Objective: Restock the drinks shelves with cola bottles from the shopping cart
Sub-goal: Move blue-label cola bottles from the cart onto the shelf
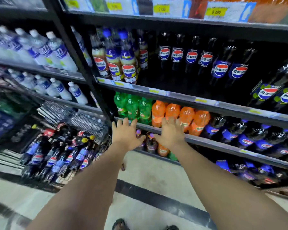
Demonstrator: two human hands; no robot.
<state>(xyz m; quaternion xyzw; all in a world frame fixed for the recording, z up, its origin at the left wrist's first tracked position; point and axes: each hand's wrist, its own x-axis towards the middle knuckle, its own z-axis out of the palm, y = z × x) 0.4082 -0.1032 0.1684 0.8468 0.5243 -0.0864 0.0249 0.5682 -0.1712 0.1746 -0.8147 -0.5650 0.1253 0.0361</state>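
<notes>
Hands empty: left grip (pixel 125 136) and right grip (pixel 170 133) spread, nothing grasped, held before shelf (pixel 206 141). Cola bottles (pixel 60 156) seen in cart (pixel 88 120), left of left grip.

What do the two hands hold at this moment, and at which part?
Nothing is held. The left hand and the right hand are both open with fingers spread, in front of the shelf edge. The cola bottles in the cart are untouched.
</notes>
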